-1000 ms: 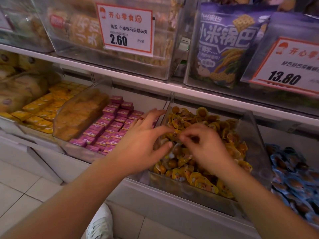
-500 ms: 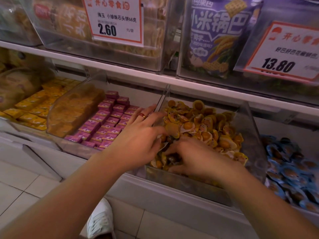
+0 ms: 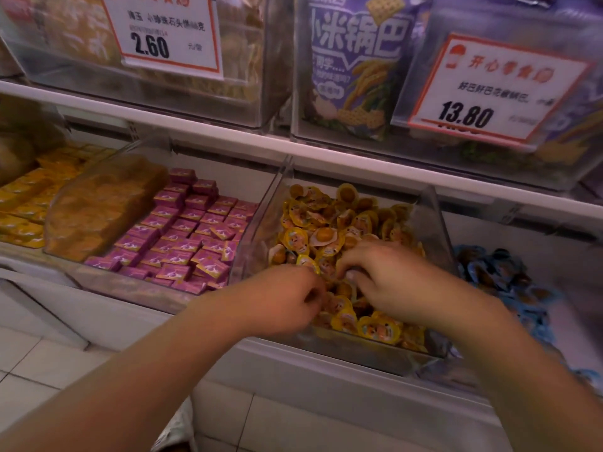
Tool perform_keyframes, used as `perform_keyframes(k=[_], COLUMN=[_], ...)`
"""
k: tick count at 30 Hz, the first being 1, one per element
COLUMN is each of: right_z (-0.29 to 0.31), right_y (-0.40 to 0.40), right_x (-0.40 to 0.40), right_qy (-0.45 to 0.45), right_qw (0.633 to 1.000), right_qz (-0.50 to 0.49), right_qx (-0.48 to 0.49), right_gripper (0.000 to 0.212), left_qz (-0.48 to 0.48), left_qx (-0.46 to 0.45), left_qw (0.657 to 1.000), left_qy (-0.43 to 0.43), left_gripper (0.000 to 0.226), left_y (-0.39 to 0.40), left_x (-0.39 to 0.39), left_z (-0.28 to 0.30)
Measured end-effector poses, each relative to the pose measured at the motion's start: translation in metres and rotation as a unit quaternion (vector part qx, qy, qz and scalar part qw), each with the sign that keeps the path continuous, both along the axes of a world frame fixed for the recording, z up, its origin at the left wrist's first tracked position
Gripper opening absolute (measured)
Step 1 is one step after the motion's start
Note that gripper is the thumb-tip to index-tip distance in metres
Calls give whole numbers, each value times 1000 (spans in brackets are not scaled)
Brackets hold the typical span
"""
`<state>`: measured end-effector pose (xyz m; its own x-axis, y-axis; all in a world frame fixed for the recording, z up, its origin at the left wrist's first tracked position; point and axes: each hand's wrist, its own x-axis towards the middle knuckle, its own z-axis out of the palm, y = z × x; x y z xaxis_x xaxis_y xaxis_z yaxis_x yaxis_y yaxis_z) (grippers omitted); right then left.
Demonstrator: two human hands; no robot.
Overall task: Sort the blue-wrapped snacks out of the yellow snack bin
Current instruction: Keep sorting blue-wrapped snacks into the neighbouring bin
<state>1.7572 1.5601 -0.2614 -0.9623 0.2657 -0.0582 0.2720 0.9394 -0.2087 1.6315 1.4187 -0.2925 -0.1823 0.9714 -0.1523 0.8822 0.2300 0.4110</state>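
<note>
Both hands are down in the clear bin (image 3: 430, 223) of yellow-wrapped snacks (image 3: 329, 230); left hand (image 3: 280, 301) has its fingers curled tight at the near left corner, can't tell if it's holding anything; right hand (image 3: 388, 282) has fingers bent into the pile, grip too blurry to call; blue-wrapped snacks (image 3: 499, 275) sit heaped in the next section right; pink packets (image 3: 186, 236) fill the bin left.

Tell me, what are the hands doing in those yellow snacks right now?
Left hand curled, contents unclear. Right hand digging in the yellow snack bin. No blue wrapper visible there.
</note>
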Motion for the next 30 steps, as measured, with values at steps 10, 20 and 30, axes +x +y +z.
perform_keyframes(k=[10,20,30], right_z=[-16,2,-3], right_y=[-11,5,-42], right_x=[4,2,-26], right_qy=[-118,240,390], right_qw=[987,935,853], right_qz=[54,-118,-26], right_qx=[-96,-232,-346], right_gripper=[21,13,22], left_qz=[34,271,218], left_qx=[-92,265,198], left_qw=[994,869,612], left_qy=[40,-319,-734], left_gripper=[28,10,26], left_y=[17,16,2], left_x=[-13,-3,1], left_z=[-1,10,43])
